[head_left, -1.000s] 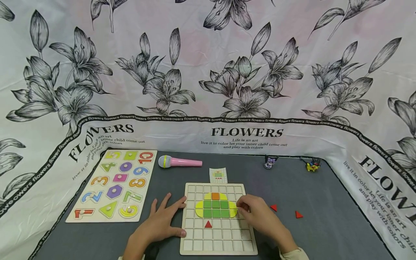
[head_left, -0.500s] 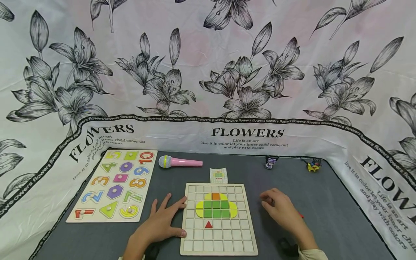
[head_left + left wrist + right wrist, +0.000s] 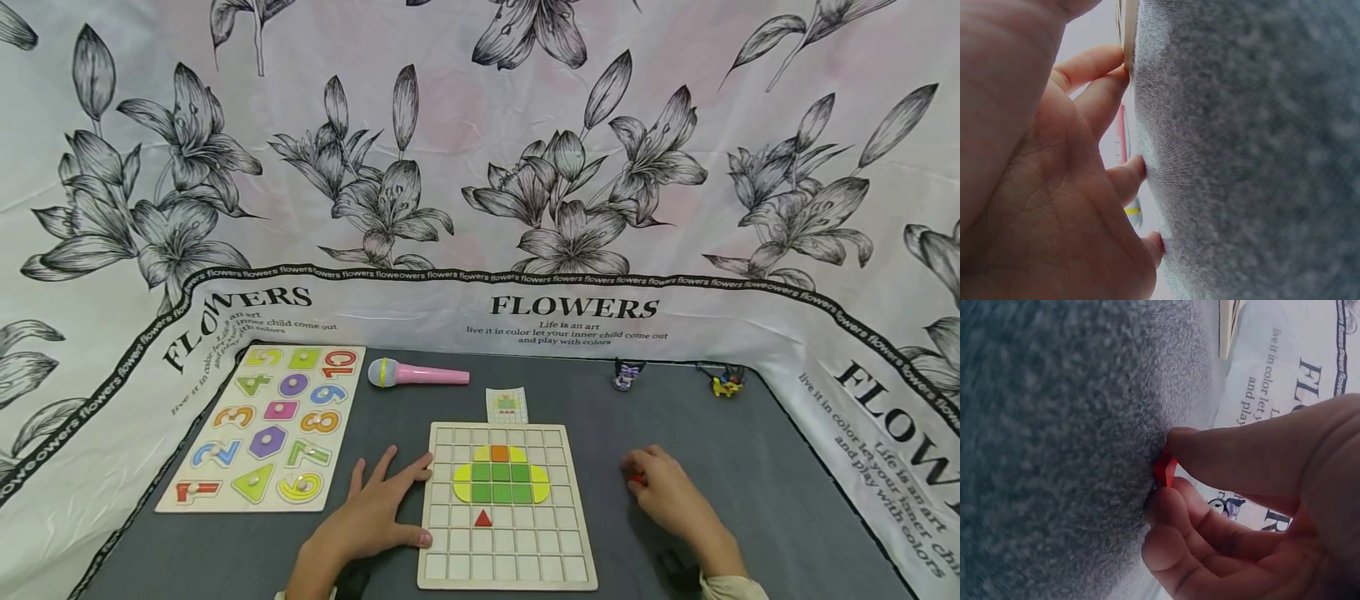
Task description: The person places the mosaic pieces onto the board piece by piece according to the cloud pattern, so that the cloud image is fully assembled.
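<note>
My right hand pinches a small red triangle tile between thumb and fingertips, low at the dark tabletop right of the wooden grid board. On the board, green squares form a block, with yellow rounded tiles at its sides and top corners. An orange square sits at the top middle. One red triangle lies below the green block. My left hand rests with spread fingers at the board's left edge; thumb and index finger touch that edge in the left wrist view.
A number-and-shape puzzle board lies to the left. Behind the grid board are a pink toy microphone and a small pattern card. Two small figures, one purple and one yellow, stand at the back right.
My right hand has left the grid board's right side, moved right across the table and taken hold of a red triangle there. The left hand has stayed at the board's edge.
</note>
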`<state>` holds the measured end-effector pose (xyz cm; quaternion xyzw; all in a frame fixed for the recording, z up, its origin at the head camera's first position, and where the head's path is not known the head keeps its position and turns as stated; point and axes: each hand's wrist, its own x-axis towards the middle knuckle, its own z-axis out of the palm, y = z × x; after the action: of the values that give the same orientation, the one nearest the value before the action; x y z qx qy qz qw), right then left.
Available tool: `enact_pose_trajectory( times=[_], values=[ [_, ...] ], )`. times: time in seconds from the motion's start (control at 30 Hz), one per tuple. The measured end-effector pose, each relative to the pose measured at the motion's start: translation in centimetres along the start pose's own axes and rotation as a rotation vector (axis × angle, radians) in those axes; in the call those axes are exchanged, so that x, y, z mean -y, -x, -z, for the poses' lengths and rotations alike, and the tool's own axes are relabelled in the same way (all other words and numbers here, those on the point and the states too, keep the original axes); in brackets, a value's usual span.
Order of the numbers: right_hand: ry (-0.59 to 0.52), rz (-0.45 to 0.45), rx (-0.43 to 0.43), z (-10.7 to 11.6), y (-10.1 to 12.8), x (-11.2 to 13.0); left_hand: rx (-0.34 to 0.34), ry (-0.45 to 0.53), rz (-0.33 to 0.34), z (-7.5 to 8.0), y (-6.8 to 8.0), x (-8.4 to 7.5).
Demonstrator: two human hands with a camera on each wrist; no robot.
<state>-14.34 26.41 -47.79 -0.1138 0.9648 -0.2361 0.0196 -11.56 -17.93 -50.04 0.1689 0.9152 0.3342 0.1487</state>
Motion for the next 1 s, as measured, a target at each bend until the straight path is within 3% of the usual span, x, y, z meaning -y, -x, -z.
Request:
enact_pose_trajectory(
  times=[0.6,1.0],
  values=[
    [-0.018,-0.017,-0.036,-0.2,0.1,-0.9,0.000,0.009,-0.001,0.1,0.2,-0.2],
    [-0.121,0.071,-0.075,-0.5,0.1,1.5,0.007,0.007,-0.006,0.1,0.2,-0.1]
  ],
)
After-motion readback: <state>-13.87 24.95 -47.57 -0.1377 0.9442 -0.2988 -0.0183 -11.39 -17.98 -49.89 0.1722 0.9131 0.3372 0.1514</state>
